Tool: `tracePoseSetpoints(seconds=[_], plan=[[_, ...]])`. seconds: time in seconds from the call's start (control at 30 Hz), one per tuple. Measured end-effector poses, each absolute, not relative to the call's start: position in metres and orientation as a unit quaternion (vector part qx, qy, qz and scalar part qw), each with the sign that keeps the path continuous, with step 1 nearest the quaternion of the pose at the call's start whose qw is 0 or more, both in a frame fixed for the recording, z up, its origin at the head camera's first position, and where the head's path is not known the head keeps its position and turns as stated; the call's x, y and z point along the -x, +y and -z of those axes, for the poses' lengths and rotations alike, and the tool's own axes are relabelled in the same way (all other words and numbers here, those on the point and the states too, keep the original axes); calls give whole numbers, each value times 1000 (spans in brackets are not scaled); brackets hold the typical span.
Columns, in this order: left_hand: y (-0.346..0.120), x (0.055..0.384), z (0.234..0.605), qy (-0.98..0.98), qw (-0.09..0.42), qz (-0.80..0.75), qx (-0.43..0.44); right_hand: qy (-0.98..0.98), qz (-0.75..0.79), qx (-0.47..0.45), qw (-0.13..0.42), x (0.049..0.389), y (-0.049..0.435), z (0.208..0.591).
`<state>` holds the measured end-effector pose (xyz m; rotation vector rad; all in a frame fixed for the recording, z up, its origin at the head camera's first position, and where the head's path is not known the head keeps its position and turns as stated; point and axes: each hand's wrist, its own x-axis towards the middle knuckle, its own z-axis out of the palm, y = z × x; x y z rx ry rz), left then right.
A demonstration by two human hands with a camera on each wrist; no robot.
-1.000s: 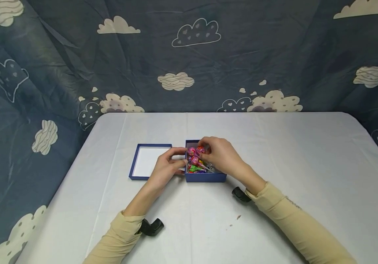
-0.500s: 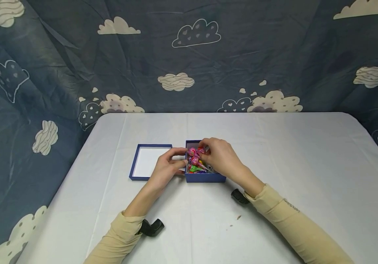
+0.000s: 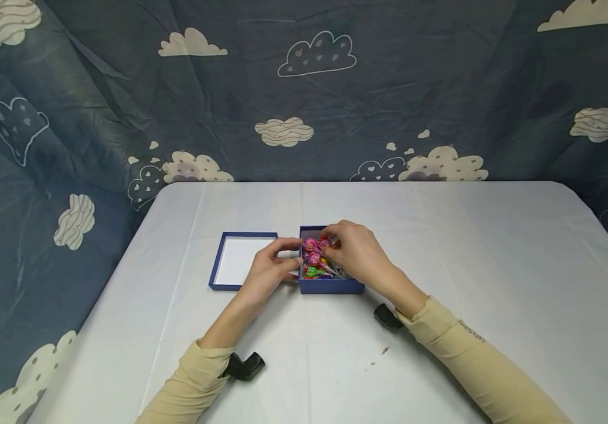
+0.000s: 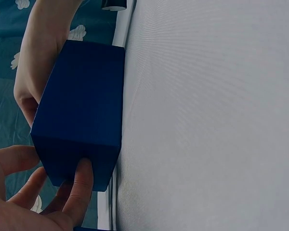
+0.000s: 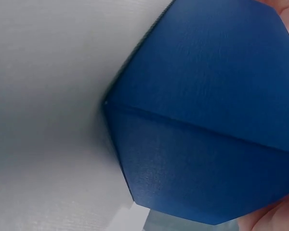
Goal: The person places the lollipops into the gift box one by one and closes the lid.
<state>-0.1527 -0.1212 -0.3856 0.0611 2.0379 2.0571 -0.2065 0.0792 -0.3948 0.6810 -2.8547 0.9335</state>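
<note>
A blue box [image 3: 331, 287] stands on the table, filled with lollipops [image 3: 312, 259] in pink, red and green wrappers. My left hand [image 3: 268, 272] touches its left wall with spread fingertips; the left wrist view has those fingers [image 4: 79, 187] against the blue side [image 4: 82, 106]. Reaching over the right wall, my right hand [image 3: 361, 250] pinches a pink-wrapped lollipop [image 3: 325, 242] between thumb and index finger, its stick mostly hidden. Blue walls [image 5: 197, 115] fill most of the right wrist view and hide the fingertips.
Left of the box lies its blue-edged lid [image 3: 217, 268], white inside facing up, partly behind my left hand. A white cloth [image 3: 468, 247] covers the table. A dark cloud-patterned curtain [image 3: 230, 88] hangs behind and to the left. Black wrist cameras [image 3: 247, 366] sit under both wrists.
Both hands and the box stay nearly where they were. My right hand shifts only very slightly at the lollipops.
</note>
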Motion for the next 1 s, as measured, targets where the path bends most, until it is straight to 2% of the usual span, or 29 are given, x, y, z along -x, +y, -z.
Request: tracePoseSetpoints(seconds=[0.37,0.8,1.0], plan=[[-120,153,384,697,121,-706,-20,-908,-355,-220,38,205,86,394],[-120,153,385,700,118,-704,-20,-870,-443,-217,0,203,95,391],[-122,163,406,700,119,-704,-15,-839,-492,-230,-7,199,101,387]])
